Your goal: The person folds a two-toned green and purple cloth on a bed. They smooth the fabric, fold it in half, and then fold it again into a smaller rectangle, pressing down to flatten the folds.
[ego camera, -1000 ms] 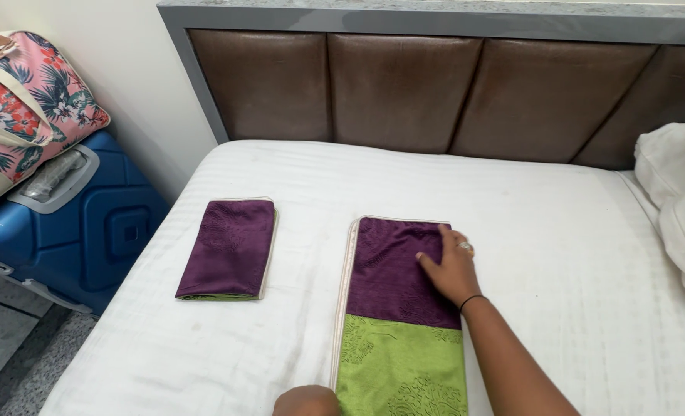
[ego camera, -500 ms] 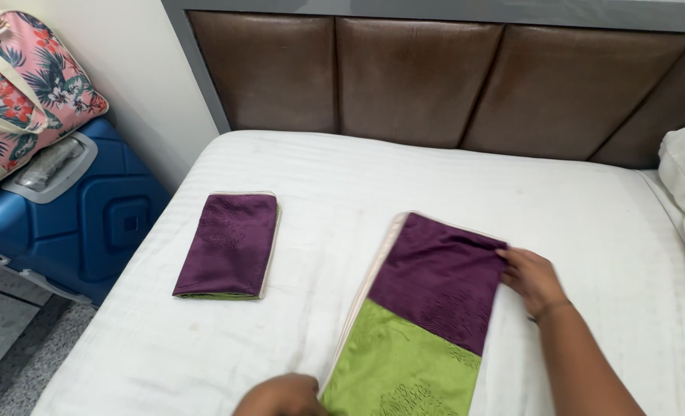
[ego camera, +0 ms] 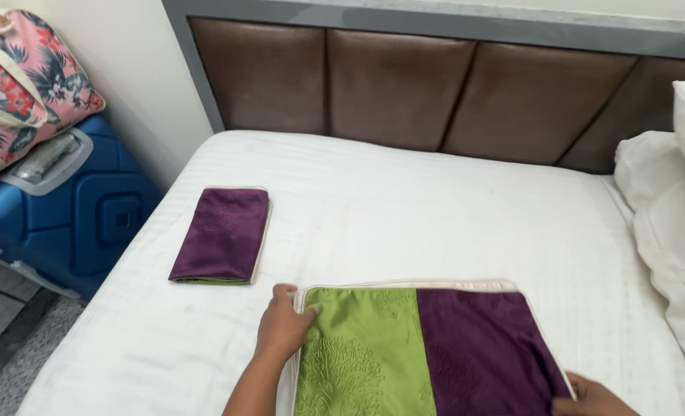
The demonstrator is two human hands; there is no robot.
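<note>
there were 2 hands on the white bed [ego camera: 404, 200]. the left hand [ego camera: 283, 327] lay on the left edge of 1 big cover [ego camera: 423, 350], the one that was half green and half purple. its fingers [ego camera: 305, 313] were curled over the green corner and pinched the cloth there. the right hand [ego camera: 593, 397] was low at the bottom edge of the view, touching the purple corner of the same cover. only a bit of it showed, so i could not tell if it was gripping or just resting.

the big cover lay flat on the near part of the bed, green half to the left and purple half to the right, with a cream edge along the top.

1 small folded purple cloth [ego camera: 221, 235] lay on the left side of the bed, well apart from the big cover and from both hands.

behind the bed stood 1 brown padded headboard [ego camera: 404, 92] with a grey frame. white pillows [ego camera: 666, 208] were piled on the right side. beside the bed on the left there was 1 blue suitcase [ego camera: 73, 208], and 1 pink flowery bag [ego camera: 26, 85] sat on top of it.
</note>
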